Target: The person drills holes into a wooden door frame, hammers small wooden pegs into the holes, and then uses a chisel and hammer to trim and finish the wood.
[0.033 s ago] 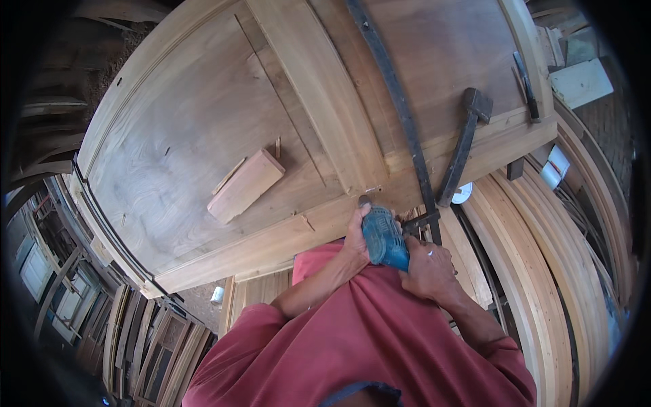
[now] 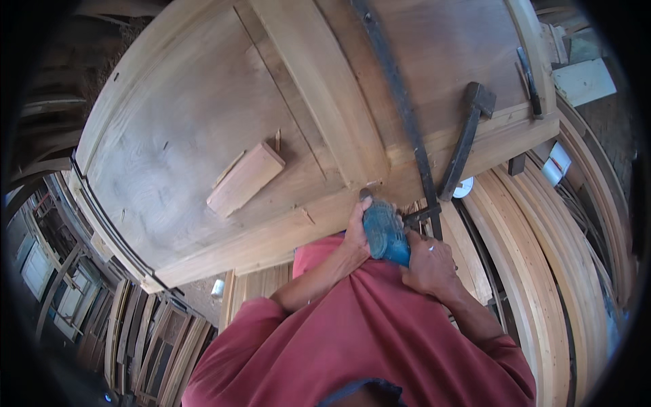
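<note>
A blue power drill [image 2: 385, 234] is held against my body, its dark front end at the near edge of a panelled wooden door [image 2: 203, 88]. My left hand [image 2: 357, 229] wraps the drill's front left side. My right hand [image 2: 432, 263] grips its rear right side, with the fingers partly hidden. Just right of the drill, a long dark bar clamp [image 2: 400, 102] crosses the door, its screw end close to my right hand. A dark hammer [image 2: 468, 139] lies on the door beyond the clamp.
A wooden block [image 2: 245, 178] and thin splinters lie on the door's left panel. A chisel-like tool [image 2: 529, 81] rests at the far right. Another dark clamp [image 2: 115, 227] spans the left end. Long boards [image 2: 536, 271] are stacked at right, and more timber [image 2: 146, 339] stands lower left.
The view has shifted slightly, so the hammer and the clamp appear a little higher. Both hands stay on the drill in nearly the same place.
</note>
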Available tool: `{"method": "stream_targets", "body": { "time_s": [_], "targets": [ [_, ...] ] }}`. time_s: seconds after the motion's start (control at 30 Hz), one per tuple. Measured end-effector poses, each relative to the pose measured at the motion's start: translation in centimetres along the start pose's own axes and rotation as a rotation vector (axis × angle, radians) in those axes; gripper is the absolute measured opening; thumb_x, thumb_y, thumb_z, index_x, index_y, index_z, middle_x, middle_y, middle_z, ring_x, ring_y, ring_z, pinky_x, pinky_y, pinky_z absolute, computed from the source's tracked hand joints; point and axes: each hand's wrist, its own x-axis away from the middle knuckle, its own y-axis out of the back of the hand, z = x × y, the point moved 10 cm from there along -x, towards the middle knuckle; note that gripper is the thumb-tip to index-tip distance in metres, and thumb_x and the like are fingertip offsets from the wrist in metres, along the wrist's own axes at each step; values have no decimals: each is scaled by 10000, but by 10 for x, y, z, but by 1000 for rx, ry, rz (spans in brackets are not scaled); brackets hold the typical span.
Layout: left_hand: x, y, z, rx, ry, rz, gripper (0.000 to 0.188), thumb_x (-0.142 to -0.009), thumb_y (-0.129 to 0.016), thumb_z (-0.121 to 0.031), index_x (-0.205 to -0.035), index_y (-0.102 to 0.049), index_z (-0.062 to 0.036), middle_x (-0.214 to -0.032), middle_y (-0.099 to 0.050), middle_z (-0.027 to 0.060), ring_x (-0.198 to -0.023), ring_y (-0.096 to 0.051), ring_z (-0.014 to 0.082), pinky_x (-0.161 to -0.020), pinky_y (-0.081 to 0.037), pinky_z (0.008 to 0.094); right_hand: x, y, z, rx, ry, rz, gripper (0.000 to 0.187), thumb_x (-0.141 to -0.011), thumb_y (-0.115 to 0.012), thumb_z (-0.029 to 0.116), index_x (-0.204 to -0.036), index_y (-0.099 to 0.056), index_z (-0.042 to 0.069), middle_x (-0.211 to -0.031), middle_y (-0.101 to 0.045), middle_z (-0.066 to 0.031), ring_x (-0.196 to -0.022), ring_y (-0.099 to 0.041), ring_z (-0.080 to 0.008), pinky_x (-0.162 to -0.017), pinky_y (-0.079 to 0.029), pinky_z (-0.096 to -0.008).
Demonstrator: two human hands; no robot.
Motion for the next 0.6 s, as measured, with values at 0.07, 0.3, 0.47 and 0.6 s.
{"method": "stream_targets", "body": {
  "time_s": [0.07, 0.3, 0.47, 0.6],
  "targets": [
    [1, -4, -1, 23, -19, 6, 523, -904, -631, -473, -1131, -627, -2, -1112, -684, 190, -959, -686, 349, -884, -581, 497, -1, 7, 1, -17, -11, 2, 511, -701, -731, 143, -1169, -596, -12, -1029, -703, -247, -940, -684, -456, -853, -530, -522],
    [37, -35, 24, 64, 126, -29, 492, -915, -655, -419, -1152, -620, 11, -1122, -679, 177, -1048, -665, 348, -984, -541, 514, 43, 24, 1, -69, 110, -35, 533, -704, -739, 170, -1184, -590, -8, -1002, -696, -245, -927, -685, -445, -844, -530, -517],
    [55, -83, 50, 5, 195, 90, 495, -917, -704, -413, -1156, -624, 13, -1128, -679, 177, -1052, -671, 348, -1011, -534, 527, 94, 64, -6, -168, 92, -64, 475, -729, -761, 205, -1123, -613, -14, -1014, -695, -244, -967, -682, -440, -865, -528, -510],
    [48, -131, 29, -129, 43, 153, 442, -912, -753, -393, -1107, -622, -19, -1065, -684, 174, -1019, -684, 326, -994, -547, 544, 115, 94, -6, -282, 272, -443, 583, -760, -735, 168, -1295, -591, -13, -1052, -696, -247, -986, -676, -451, -881, -526, -501]
  ]
}}
